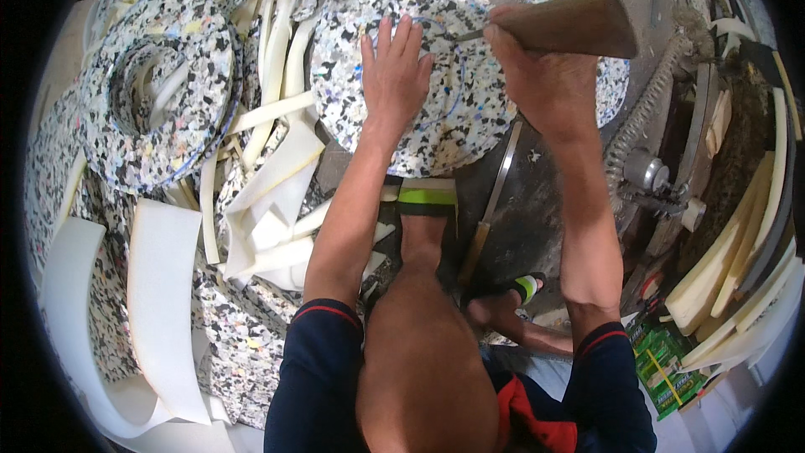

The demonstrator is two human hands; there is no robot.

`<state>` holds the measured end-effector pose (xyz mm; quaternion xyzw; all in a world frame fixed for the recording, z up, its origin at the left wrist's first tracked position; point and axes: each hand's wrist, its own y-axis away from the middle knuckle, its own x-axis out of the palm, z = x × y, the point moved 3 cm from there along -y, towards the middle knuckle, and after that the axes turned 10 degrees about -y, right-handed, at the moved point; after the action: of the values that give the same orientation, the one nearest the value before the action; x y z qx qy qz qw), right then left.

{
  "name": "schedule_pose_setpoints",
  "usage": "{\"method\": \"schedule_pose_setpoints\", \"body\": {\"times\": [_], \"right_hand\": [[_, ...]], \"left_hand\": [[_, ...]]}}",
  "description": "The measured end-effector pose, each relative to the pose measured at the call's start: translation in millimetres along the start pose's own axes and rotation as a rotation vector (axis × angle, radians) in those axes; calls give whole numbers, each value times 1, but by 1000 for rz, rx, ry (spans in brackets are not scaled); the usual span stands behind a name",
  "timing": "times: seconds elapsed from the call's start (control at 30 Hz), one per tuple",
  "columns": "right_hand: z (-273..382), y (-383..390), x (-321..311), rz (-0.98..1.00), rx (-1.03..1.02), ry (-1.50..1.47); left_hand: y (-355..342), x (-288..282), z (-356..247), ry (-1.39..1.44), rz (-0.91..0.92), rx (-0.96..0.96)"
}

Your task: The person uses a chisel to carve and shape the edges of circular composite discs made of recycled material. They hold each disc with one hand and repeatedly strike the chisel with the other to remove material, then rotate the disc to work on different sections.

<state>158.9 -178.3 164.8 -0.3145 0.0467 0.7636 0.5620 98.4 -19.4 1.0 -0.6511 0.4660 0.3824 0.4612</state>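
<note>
A round disc of speckled, multicoloured foam point(335, 88) lies at top centre, with a blue curved line marked on it and part of another speckled piece behind its right side. My left hand point(394, 80) rests spread on the disc, left of centre. My right hand point(541, 88) is closed on a tool with a wide, dark brown, wood-like body point(579, 21). Its thin point reaches left to the disc's surface, within the blue line. A long blade with a wooden handle point(476, 247) lies on the floor below the disc, beside my sandalled foot point(419, 226).
Stacked speckled foam rings point(96, 122) lie at the left among pale foam strips point(163, 302). At the right are a coiled hose point(641, 101), a metal cylinder point(646, 169), wooden pieces and curved offcuts point(725, 243). A green packet point(662, 369) lies at lower right.
</note>
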Motion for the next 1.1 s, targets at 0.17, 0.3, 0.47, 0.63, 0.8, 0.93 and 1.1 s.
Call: {"method": "schedule_pose_setpoints", "body": {"times": [0.17,0.3,0.47,0.63,0.8,0.93,1.1], "right_hand": [[-15,0,9,-23,110,-12],[0,-1,11,30,-14,121],[63,21,-69,-129,127,-21],[116,60,-165,-520,128,6],[80,110,-193,-366,464,83],[20,155,-172,29,369,404],[-68,246,-106,438,532,695]], "left_hand": [[-3,2,-1,-39,34,0],[-3,-2,-2,-8,34,-10],[-2,-3,-1,9,16,-2],[-1,-1,4,64,-72,6],[29,-18,38,40,-240,-179],[61,-23,87,1,-192,-472],[75,-2,130,589,176,-894]]}}
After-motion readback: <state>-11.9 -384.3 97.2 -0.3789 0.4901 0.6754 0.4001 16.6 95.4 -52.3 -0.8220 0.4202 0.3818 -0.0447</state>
